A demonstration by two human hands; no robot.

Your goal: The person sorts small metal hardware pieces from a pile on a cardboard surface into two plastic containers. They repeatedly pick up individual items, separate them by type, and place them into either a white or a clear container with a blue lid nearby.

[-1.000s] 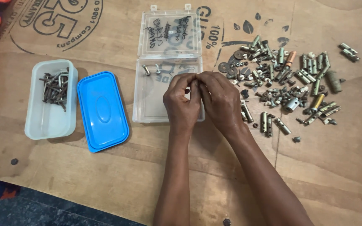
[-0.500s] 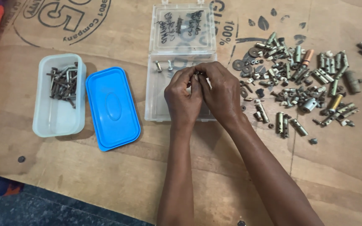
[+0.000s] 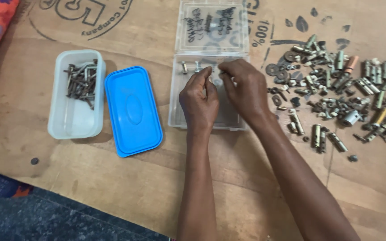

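My left hand [image 3: 199, 100] and right hand [image 3: 243, 89] meet fingertip to fingertip over the clear hinged box [image 3: 182, 116], pinched on a small metal part [image 3: 214, 78]. My fingers hide it, so its long axis is unreadable. Loose hardware [image 3: 336, 89] lies right.

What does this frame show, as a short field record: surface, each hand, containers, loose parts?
surface: brown cardboard sheet
left hand: over the clear case, fingertips pinched together; what they hold is too small to tell
right hand: over the same case, fingertips meeting the left hand's
clear case: hinged lid open, a few small parts at its far end
tub: pale plastic, holds dark screws
blue lid: lies beside the tub
loose parts: pile of metal bolts and washers right of the case
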